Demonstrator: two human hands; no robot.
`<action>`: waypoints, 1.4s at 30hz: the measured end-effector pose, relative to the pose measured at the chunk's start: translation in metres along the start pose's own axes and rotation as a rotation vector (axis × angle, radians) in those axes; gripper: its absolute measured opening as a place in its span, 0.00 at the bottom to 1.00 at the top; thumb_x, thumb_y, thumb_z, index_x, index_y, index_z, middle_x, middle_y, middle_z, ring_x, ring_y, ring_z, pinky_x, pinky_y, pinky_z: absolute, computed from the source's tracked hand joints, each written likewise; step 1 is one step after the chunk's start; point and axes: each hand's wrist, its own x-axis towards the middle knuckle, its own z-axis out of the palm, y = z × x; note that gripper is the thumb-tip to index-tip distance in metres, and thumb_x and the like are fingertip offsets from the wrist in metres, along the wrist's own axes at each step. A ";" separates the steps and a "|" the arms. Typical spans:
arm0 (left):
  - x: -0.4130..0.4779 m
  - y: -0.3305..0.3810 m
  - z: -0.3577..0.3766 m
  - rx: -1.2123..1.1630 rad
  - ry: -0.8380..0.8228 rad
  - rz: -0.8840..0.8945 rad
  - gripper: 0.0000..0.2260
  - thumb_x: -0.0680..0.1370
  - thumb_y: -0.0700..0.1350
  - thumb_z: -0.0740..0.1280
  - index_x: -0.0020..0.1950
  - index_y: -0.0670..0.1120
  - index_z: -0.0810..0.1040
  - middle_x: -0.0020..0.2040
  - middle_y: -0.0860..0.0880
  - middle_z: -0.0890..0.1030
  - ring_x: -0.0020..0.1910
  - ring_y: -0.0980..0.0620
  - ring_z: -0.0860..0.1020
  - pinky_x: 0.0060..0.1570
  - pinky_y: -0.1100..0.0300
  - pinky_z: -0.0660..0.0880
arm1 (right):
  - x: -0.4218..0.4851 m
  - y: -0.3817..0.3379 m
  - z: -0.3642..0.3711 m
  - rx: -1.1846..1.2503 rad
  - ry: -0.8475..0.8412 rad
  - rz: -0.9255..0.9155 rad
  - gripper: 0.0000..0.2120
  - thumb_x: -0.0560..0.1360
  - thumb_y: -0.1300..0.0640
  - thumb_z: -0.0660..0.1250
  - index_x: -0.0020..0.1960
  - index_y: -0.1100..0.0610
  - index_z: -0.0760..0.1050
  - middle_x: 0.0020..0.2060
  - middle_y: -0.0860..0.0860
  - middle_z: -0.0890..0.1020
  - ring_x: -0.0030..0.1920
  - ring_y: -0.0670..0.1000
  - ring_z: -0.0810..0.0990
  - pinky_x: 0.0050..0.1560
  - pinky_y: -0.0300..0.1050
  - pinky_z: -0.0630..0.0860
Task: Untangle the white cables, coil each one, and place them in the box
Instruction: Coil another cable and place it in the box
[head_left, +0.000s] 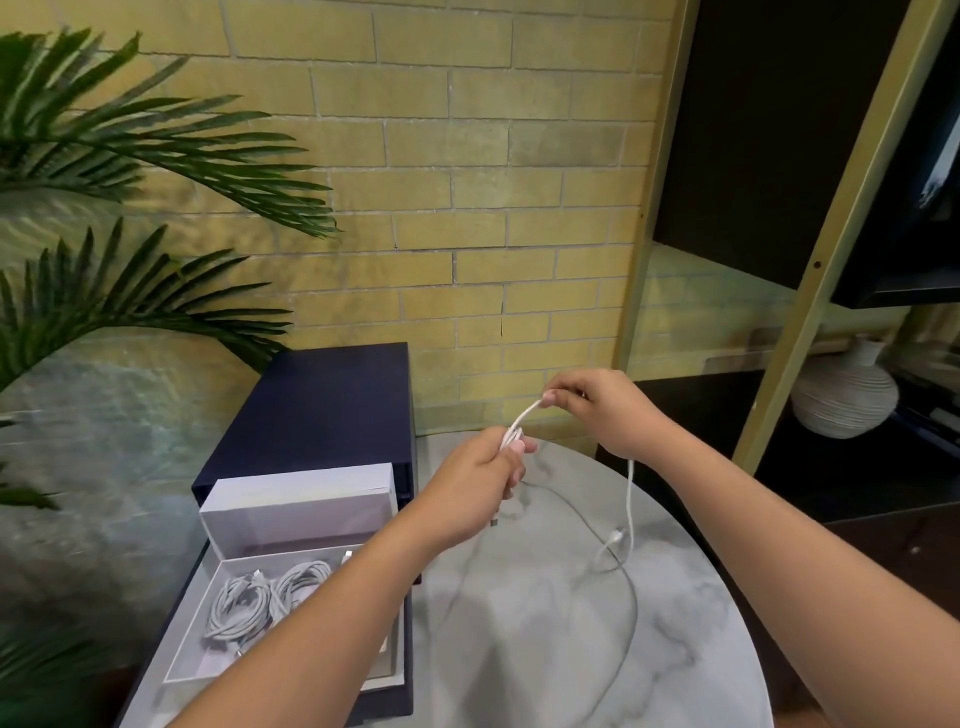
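1. A yellow brick wall (467, 182) fills the background.
2. A palm plant (130, 156) spreads its green fronds across the left side, above and beside the boxes.
3. A shelf unit (831, 234) with pale gold uprights and dark panels stands on the right.
4. The round marble bench (545, 649) lies below the hands, grey veins running across its pale top.
5. A dark blue case (322, 410) sits at the bench's left edge, against the wall.
6. An open white box (296, 506) rests on the near part of that case, partly hidden by the left forearm.
7. A ribbed, pale vase (844, 395) stands on a low shelf at right.
8. The left hand (467, 483) is held over the bench with its fingers curled round several gathered loops of cable.
9. The right hand (608, 410), just beyond it, pinches the same cable between thumb and fingertips.
10. Two coiled cables (244, 608) lie side by side inside the white box.
11. The white cable (630, 499) runs taut between the hands, then hangs from the right hand toward the bench; whether its plug end touches the marble cannot be told.
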 end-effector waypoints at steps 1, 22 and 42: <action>0.000 0.001 0.000 -0.053 0.001 -0.005 0.11 0.84 0.47 0.55 0.53 0.51 0.77 0.32 0.57 0.72 0.33 0.58 0.70 0.42 0.59 0.70 | 0.000 0.005 0.005 0.009 0.008 0.024 0.09 0.79 0.51 0.62 0.44 0.49 0.79 0.42 0.55 0.83 0.45 0.58 0.78 0.48 0.56 0.75; 0.014 -0.042 -0.011 0.206 0.158 -0.023 0.07 0.83 0.41 0.52 0.57 0.48 0.68 0.50 0.54 0.80 0.48 0.55 0.77 0.50 0.60 0.75 | -0.062 -0.030 0.075 -0.267 -0.419 -0.084 0.13 0.82 0.53 0.55 0.52 0.55 0.77 0.51 0.50 0.82 0.51 0.51 0.78 0.47 0.46 0.72; -0.004 -0.013 -0.021 0.005 -0.164 -0.061 0.14 0.82 0.49 0.58 0.46 0.44 0.78 0.28 0.55 0.68 0.31 0.54 0.67 0.36 0.60 0.69 | -0.021 0.015 0.000 -0.088 -0.071 -0.083 0.09 0.79 0.56 0.62 0.42 0.52 0.77 0.31 0.44 0.76 0.36 0.45 0.74 0.41 0.45 0.71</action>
